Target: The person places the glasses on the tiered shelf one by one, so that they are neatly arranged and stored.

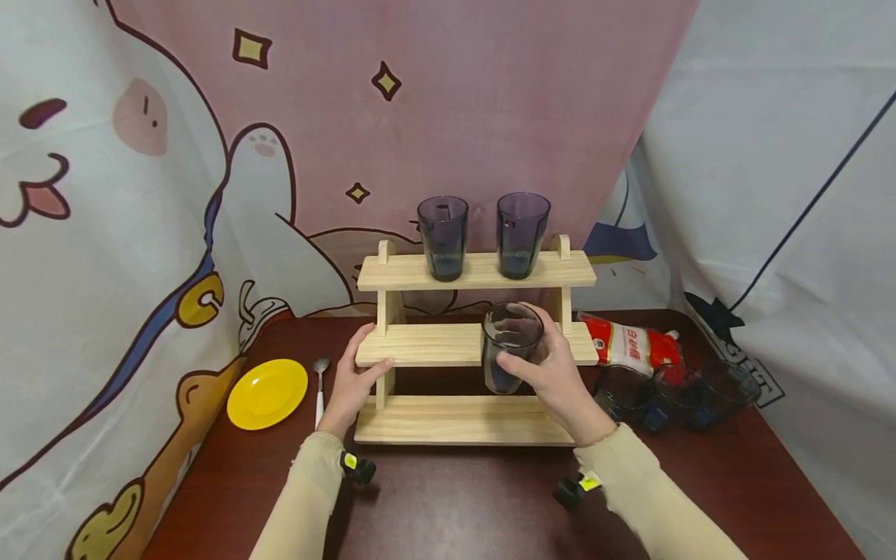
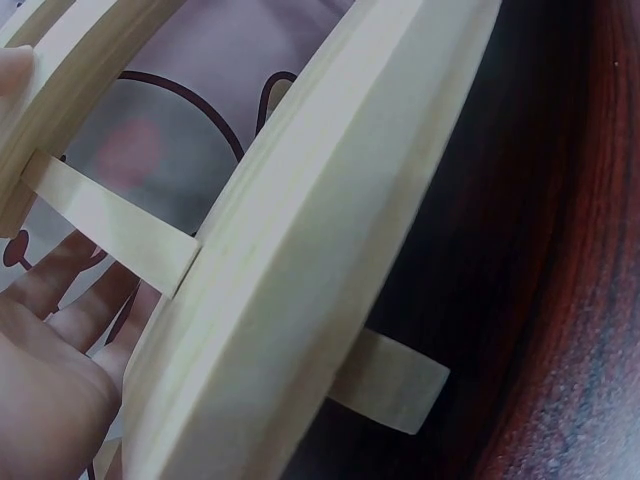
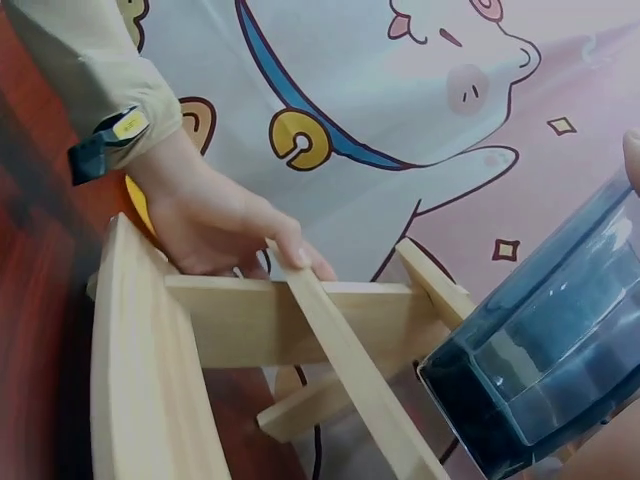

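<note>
My right hand (image 1: 563,389) holds a dark tinted drinking glass (image 1: 494,359) upright, thumb on its near side, at the front of the middle tier of a three-tier wooden shelf rack (image 1: 427,346). In the right wrist view the glass (image 3: 540,350) looks bluish, its base beside the rack; whether it touches the board I cannot tell. My left hand (image 1: 350,385) grips the left end of the middle board, its thumb on the board's front. Two purple-tinted glasses, one left (image 1: 444,243) and one right (image 1: 522,237), stand on the top tier.
A yellow plate (image 1: 267,394) and a spoon with a white handle (image 1: 320,397) lie left of the rack. To its right are a red and white packet (image 1: 630,346) and several dark glasses (image 1: 675,397). Printed cloth (image 1: 490,101) hangs behind the dark red table (image 1: 448,498).
</note>
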`<state>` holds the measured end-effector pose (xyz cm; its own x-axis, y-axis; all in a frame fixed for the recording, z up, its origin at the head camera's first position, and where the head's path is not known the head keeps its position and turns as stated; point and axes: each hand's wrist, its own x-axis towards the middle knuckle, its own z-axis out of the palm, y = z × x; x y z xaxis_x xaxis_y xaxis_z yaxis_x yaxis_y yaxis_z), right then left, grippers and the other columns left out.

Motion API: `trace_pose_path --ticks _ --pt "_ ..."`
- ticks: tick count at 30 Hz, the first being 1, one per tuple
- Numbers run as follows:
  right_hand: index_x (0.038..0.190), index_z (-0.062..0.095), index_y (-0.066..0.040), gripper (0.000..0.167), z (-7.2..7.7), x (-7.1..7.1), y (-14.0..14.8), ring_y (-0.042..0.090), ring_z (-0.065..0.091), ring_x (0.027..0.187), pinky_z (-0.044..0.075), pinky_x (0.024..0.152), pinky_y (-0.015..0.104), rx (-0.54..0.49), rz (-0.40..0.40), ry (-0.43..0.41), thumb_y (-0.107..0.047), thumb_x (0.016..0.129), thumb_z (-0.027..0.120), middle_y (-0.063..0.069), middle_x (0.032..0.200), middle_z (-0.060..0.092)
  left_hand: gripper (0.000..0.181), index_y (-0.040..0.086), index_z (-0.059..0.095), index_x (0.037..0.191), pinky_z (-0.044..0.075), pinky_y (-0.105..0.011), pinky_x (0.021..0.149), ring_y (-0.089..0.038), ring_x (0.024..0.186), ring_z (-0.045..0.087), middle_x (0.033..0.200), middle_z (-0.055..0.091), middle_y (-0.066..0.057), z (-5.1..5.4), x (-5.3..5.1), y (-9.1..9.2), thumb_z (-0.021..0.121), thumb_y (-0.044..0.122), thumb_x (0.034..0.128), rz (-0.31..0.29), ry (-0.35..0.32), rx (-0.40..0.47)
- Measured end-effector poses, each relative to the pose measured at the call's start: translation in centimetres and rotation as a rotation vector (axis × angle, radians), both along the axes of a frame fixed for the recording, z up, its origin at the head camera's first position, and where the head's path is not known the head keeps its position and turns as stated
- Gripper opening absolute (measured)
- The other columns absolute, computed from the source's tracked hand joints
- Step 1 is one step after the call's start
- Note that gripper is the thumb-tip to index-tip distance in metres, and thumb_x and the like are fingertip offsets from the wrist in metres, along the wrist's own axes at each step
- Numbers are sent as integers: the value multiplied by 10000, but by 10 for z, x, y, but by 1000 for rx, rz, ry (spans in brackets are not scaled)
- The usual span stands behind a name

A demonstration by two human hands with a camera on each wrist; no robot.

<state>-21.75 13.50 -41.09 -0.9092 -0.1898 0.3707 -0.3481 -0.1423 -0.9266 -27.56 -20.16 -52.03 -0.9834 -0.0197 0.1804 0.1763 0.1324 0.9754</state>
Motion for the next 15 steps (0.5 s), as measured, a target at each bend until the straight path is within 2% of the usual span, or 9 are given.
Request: trace_pose_path --ticks 8,15 --pt "1550 408 -93 689 0 -29 -27 197 597 1259 544 971 283 -58 68 -20 9 951 734 135 1392 588 749 362 448 1574 339 -511 1178 -242 1440 433 1613 443 17 -1 0 -1 808 167 947 5 -3 5" --pt "1538 424 -129 692 -7 -46 -44 232 577 1267 515 1012 290 -56 86 -59 -60 944 770 190 1433 549 735 363 455 1568 331 -509 1184 -238 1442 430 1604 450 31 0 0 0 806 176 950 6 -1 8"
